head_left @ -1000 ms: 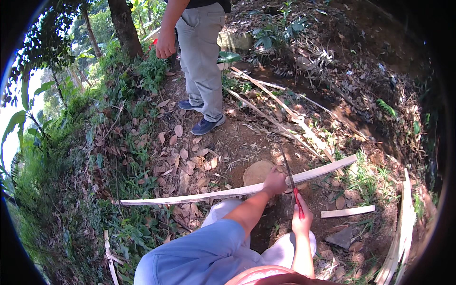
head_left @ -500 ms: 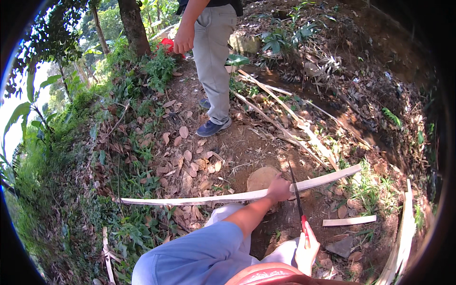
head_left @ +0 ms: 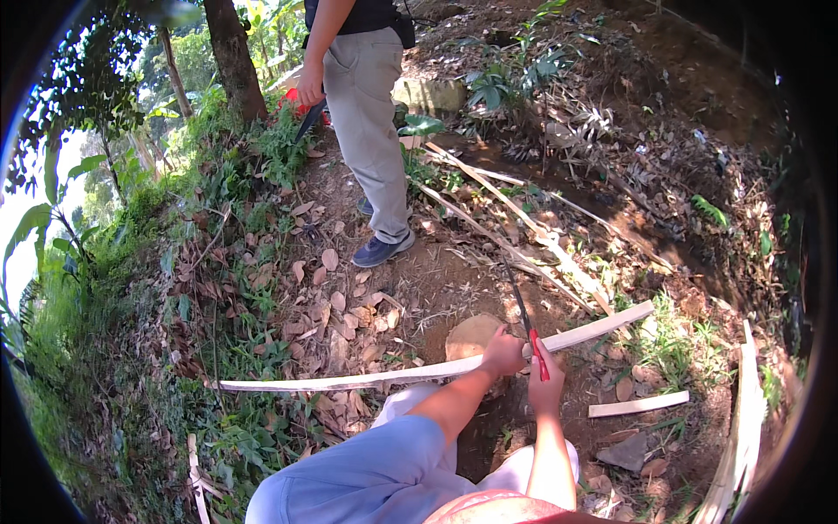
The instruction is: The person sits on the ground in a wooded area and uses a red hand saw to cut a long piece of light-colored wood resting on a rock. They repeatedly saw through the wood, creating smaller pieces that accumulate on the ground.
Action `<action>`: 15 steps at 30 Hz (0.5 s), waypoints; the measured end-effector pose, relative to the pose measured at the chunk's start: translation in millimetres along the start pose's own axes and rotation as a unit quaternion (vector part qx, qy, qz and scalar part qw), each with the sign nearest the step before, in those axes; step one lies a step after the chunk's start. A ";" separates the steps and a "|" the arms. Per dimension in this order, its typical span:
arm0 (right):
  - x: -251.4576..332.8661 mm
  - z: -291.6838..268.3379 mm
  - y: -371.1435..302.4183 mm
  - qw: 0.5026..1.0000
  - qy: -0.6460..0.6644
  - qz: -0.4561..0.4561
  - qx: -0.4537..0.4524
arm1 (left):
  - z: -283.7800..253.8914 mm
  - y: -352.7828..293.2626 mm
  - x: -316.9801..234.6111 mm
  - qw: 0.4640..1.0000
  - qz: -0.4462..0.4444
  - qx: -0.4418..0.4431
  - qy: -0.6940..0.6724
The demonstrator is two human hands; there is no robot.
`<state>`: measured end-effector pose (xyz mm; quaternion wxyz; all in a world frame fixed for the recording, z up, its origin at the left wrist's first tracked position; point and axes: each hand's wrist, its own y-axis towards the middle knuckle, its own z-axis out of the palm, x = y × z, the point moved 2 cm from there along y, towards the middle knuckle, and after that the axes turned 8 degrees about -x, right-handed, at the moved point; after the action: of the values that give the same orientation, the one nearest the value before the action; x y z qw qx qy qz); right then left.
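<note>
A long pale split-bamboo strip [head_left: 349, 382] lies across in front of me, over a round cut stump [head_left: 470, 335]. My left hand [head_left: 504, 353] is closed around the strip by the stump's near edge. My right hand [head_left: 546, 384] grips the red handle of a saw [head_left: 518, 299], just right of my left hand. The saw's thin dark blade points away from me and crosses the strip. Whether its teeth touch the strip, I cannot tell. A short cut piece of strip [head_left: 639, 404] rests on the ground to the right.
Ahead stands a person in grey trousers [head_left: 367, 105], a dark blade [head_left: 309, 120] in one hand. Long split poles [head_left: 524, 218] lie beyond the stump beside a small stream. More pale strips [head_left: 738, 437] lie at right, near a flat stone [head_left: 625, 452]. Leafy undergrowth slopes down at left.
My right hand and the saw have moved forward, bringing the handle up beside my left hand. My left hand stays on the strip. A dark blade now shows in the other person's hand.
</note>
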<state>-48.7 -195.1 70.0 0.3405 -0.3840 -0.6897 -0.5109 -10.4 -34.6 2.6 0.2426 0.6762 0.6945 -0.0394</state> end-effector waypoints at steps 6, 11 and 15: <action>8.4 0.0 -14.6 0.997 -0.051 0.045 0.048 | 2.0 -0.9 3.0 1.000 0.002 0.012 0.024; 8.7 -5.3 -23.2 0.999 -0.034 0.002 0.030 | 9.1 1.0 13.7 1.000 -0.001 -0.026 0.003; 14.4 -50.3 -56.5 0.996 -0.080 0.038 -0.006 | 5.7 5.6 -2.4 0.998 -0.007 0.048 0.027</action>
<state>-101.3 -251.4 69.7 0.3010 -0.4514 -0.6968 -0.4692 -3.5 -38.5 0.1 0.1908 0.6830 0.7028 -0.0562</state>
